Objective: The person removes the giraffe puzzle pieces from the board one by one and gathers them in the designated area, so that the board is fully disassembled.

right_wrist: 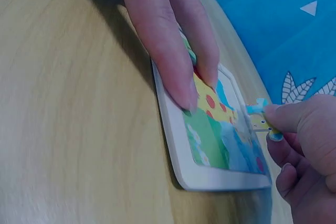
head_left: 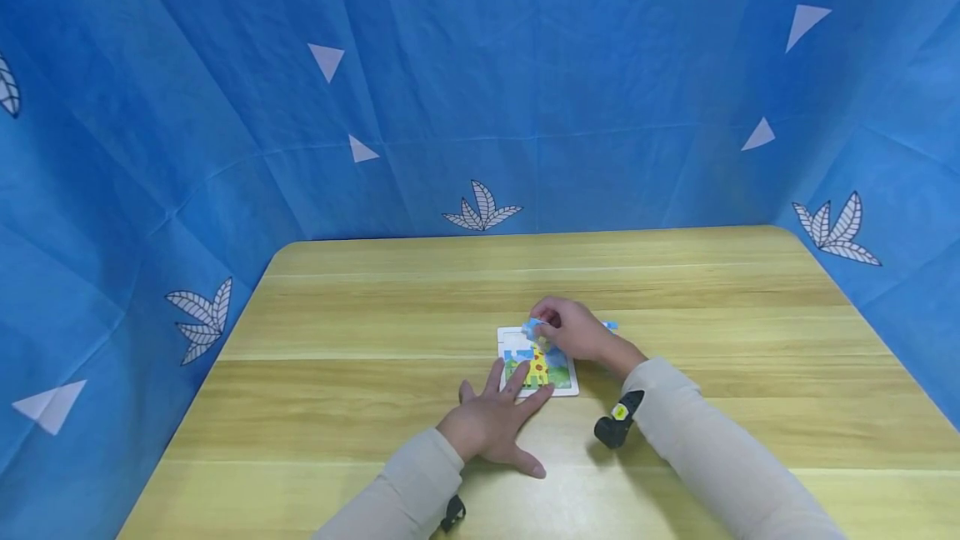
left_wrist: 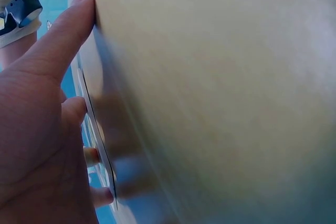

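In the right hand (head_left: 576, 333), a puzzle piece (right_wrist: 258, 123) is pinched over the far edge of the puzzle board (right_wrist: 226, 183), lower centre of the head view; the board is touched by the left hand's (head_left: 491, 425) spread fingers. The piece should prove light and stiff, best gripped by its edges. Farther right, what may be another blue piece (head_left: 611, 325) is partly hidden on the desk (head_left: 360, 315).

the person wears pale sleeves (head_left: 727, 457) and black wrist straps (head_left: 613, 430).
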The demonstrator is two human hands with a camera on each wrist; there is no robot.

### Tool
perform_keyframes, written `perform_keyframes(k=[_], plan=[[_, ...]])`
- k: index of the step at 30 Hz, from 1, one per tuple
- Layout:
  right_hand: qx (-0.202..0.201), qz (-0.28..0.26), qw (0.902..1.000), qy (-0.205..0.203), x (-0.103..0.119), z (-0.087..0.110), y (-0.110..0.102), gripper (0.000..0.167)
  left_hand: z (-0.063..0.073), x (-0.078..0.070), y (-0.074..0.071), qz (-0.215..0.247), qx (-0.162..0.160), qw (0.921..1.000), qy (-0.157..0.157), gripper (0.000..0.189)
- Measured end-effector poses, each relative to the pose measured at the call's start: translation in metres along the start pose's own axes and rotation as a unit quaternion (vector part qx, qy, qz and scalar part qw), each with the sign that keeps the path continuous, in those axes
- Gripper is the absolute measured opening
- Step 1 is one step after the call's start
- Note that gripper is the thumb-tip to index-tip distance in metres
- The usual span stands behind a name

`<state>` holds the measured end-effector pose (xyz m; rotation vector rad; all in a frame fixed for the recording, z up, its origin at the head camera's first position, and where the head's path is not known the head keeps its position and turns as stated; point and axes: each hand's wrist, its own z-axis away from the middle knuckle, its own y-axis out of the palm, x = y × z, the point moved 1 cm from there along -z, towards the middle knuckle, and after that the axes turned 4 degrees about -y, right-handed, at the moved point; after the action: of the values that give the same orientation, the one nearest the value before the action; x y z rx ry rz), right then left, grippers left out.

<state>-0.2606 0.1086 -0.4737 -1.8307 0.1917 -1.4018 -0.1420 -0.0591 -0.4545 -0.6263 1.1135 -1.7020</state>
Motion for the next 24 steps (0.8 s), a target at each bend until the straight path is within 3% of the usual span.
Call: perform_keyframes(k=[4, 19, 24], plan=[[-0.013, -0.013, 0.9998, 0.013, -0.002, 0.006, -0.009, 0.019, 0.001, -0.001, -0.001, -0.004, -0.002, 1.0000, 0.000, 0.103], [-0.056, 0.012, 0.9984, 0.003, -0.023, 0.031, -0.047, 0.022, -0.001, 0.000, 0.004, 0.013, -0.012, 0.9998, 0.004, 0.104], [-0.071, 0.028, 0.9969, 0.017, -0.029, 0.037, -0.057, 0.021, 0.000, 0.000, 0.003, 0.017, -0.015, 0.9997, 0.003, 0.104]])
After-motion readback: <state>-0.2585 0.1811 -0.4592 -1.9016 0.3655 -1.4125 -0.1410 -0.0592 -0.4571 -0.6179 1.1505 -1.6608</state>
